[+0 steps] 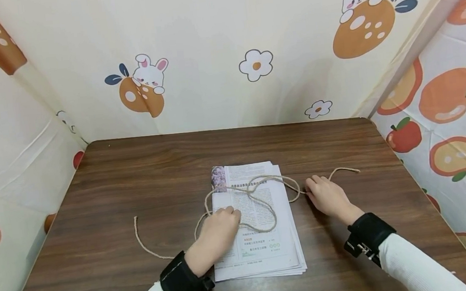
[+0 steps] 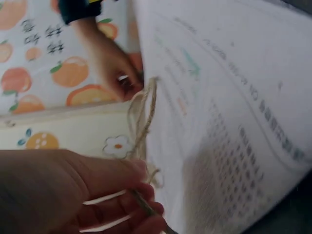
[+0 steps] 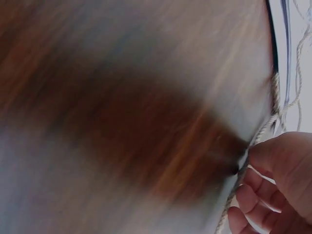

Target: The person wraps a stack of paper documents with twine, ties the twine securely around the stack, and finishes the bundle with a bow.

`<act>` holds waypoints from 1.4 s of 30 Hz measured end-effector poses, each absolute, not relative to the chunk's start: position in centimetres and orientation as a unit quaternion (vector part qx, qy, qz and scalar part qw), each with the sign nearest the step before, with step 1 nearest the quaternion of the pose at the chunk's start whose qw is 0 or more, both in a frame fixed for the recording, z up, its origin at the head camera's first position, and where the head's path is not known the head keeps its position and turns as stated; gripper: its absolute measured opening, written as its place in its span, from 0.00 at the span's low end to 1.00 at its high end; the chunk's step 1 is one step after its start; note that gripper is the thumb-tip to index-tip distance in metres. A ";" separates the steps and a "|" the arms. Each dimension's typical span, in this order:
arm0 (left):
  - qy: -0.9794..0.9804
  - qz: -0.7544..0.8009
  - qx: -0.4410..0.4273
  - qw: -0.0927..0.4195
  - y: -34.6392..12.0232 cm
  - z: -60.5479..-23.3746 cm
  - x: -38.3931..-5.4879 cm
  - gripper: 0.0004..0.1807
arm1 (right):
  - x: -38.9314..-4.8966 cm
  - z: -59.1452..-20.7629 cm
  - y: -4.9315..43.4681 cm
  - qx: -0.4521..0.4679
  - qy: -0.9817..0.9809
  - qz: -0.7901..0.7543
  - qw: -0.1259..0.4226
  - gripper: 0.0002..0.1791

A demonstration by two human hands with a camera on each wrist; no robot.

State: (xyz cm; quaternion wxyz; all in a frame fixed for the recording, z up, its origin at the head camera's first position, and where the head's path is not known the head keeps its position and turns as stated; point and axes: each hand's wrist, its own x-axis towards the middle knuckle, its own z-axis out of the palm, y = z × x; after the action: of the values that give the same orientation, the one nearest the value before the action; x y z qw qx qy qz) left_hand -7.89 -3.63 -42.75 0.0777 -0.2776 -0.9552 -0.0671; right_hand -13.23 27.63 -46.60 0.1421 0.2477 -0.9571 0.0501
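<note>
A stack of printed sheets (image 1: 269, 259) lies on the brown table, with a beige cord (image 1: 264, 176) in loose loops across its upper half. My left hand (image 1: 217, 229) is over the stack's left edge. In the left wrist view, the left thumb and fingers (image 2: 139, 170) pinch the cord. Just right of the stack, my right hand (image 1: 330, 196) holds the cord between thumb and fingertips, as the right wrist view also shows. One cord end (image 1: 135, 219) trails left on the table; the other end (image 1: 357, 170) sticks out beyond the right hand.
The wooden table (image 1: 106, 186) reaches back to a cream wall (image 1: 205, 35) printed with rabbits and flowers. Fruit-patterned sheets hang at the left (image 1: 19, 152) and right (image 1: 447, 143). Black bands (image 1: 183, 281) with cameras circle both wrists.
</note>
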 end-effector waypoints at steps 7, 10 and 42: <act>-0.940 -0.206 -0.257 0.092 -6.5 -40.9 -7.5 0.09 | -13.5 -47.0 29.0 0.223 -0.965 0.048 0.132 0.08; -0.936 -0.225 -0.243 0.116 -8.0 -40.0 -7.3 0.10 | -13.7 -47.1 29.6 0.213 -0.967 0.052 0.132 0.08; -0.961 -0.220 -0.101 0.134 -21.0 -41.5 -7.1 0.06 | -14.6 -45.9 34.5 0.130 -0.984 0.051 0.114 0.07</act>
State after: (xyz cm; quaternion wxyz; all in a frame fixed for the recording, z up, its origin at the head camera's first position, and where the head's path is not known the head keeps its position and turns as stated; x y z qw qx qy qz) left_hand -7.10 -21.03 -41.54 0.1336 -0.1014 -0.9611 -0.2196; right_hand -14.64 34.47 -45.94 0.1135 0.1300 -0.9837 0.0508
